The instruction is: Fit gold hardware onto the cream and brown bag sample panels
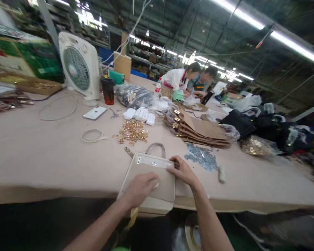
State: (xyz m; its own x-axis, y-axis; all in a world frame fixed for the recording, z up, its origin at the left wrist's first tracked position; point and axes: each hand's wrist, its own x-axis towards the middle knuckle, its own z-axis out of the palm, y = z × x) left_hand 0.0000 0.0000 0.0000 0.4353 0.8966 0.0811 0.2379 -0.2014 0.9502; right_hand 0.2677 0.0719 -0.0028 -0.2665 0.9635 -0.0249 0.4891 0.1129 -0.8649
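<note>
A cream handbag (162, 177) lies flat at the table's front edge, its looped handle (157, 146) pointing away from me. Across its top runs a pale strip with a small metal fitting (154, 163) and a little white label. My left hand (142, 188) is closed over the bag's panel, with a small whitish thing (156, 185) showing at the fingertips; its kind is unclear. At the upper right corner, my right hand (181, 170) grips the bag's edge between thumb and fingers. A strap end with a metal plate (129, 151) sticks out beyond the bag's upper left.
Beyond the bag lies a pile of gold buckles (133, 131). Stacked brown panels (201, 130) and blue-grey pieces (201, 156) are to the right, near a small whitish roll (221, 174). A phone (95, 113), tape roll (91, 135) and fan (80, 66) stand left. Two people work farther back.
</note>
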